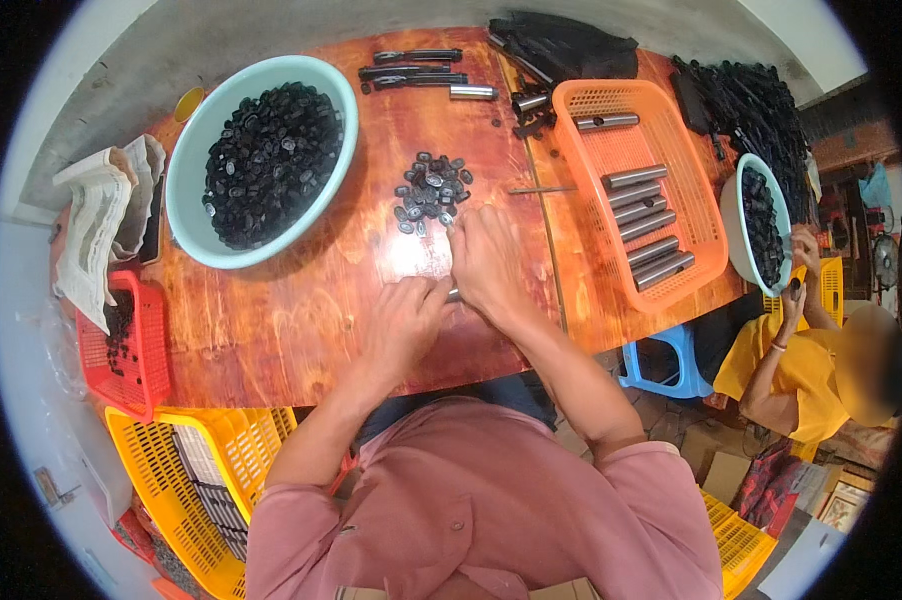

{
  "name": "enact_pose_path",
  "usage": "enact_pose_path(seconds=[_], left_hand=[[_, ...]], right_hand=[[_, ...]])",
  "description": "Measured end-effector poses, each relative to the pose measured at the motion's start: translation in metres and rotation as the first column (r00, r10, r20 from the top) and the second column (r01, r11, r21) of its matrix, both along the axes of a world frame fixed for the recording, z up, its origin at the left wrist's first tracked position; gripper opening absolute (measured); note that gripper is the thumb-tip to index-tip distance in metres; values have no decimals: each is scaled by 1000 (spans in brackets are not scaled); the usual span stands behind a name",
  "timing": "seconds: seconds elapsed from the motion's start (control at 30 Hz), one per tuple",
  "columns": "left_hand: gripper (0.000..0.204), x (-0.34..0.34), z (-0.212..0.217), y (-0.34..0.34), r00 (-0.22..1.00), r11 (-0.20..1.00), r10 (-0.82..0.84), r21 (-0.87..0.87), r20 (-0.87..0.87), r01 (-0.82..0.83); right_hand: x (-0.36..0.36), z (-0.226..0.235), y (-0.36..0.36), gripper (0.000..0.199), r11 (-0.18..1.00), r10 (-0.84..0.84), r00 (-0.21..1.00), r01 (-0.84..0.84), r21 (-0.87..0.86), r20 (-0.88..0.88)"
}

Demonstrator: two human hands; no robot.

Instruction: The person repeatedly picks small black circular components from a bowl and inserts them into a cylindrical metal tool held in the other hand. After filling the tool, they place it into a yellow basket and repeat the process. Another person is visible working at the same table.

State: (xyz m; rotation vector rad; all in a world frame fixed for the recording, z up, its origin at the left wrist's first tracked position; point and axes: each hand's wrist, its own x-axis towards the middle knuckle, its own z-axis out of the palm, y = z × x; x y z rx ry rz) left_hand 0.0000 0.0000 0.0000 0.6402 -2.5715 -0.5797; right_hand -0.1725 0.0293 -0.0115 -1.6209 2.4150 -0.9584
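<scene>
Close to the table's front edge, my left hand (408,318) is closed, its fingers wrapped round a short silver metal tube (454,295). Only a small bit of that tube shows; the rest is hidden by my hands. Just beyond and to the right, my right hand (486,262) is bent with its fingertips pressed together. Whatever they may hold is too small to make out. Those fingertips are right beside a loose pile of small black oval parts (432,190), some with shiny faces.
A pale blue basin (174,190) heaped with black parts stands left. An orange basket (712,255) with several metal tubes lies right. Black-and-silver tubes (411,70) lie at the back. A co-worker in yellow (771,375) sits at right beside a smaller basin (735,240). Yellow crates (151,450) stand below left.
</scene>
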Motion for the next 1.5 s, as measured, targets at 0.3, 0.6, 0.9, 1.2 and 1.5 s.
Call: enact_pose_path(seconds=[0.3, 0.6, 0.9, 1.2, 1.5], left_hand=[[36, 1, -13, -2, 997, 999, 6, -32, -73, -8], [29, -6, 0, -13, 992, 999, 14, -47, -128, -21], [29, -2, -2, -11, 998, 1000, -11, -23, -64, 10], [32, -6, -1, -12, 999, 985, -29, -168, 39, 35], [26, -16, 15, -17, 990, 973, 102, -218, 102, -78]], right_hand=[[3, -7, -1, 15, 999, -5, 998, 3, -35, -57], [0, -5, -8, 15, 997, -42, 997, 38, -64, -66], [6, -4, -4, 14, 998, -60, 997, 60, -16, -39], [8, -4, -1, 17, 994, -103, 995, 103, -31, 11], [-10, -24, 7, 24, 868, -108, 787, 373, -329, 608]])
